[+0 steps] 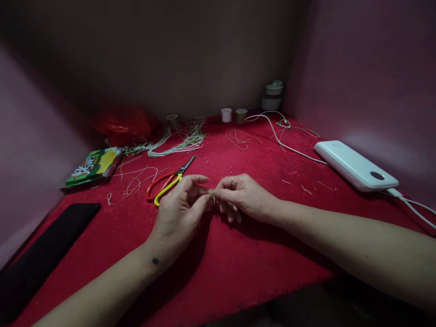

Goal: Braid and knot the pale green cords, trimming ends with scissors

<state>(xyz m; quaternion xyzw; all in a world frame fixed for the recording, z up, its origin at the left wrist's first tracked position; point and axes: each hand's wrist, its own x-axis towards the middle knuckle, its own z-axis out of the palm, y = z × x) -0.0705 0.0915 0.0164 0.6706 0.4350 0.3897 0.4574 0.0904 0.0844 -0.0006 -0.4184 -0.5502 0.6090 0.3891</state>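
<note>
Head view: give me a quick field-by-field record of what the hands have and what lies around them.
left hand: left hand, fingertips pinched on a small knotted cord piece
right hand: right hand, pinching the same piece from the other side
grip: both closed on it, held just above the red cloth
nearest tool: scissors, lying left of the hands, untouched
behind: cord bundle, small spools
left side: green packet, black flat object
right side: white power bank with cable

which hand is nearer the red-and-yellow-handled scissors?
Left. The left hand sits just right of the red-and-yellow-handled scissors, almost touching the handles; the right hand is farther right.
</note>
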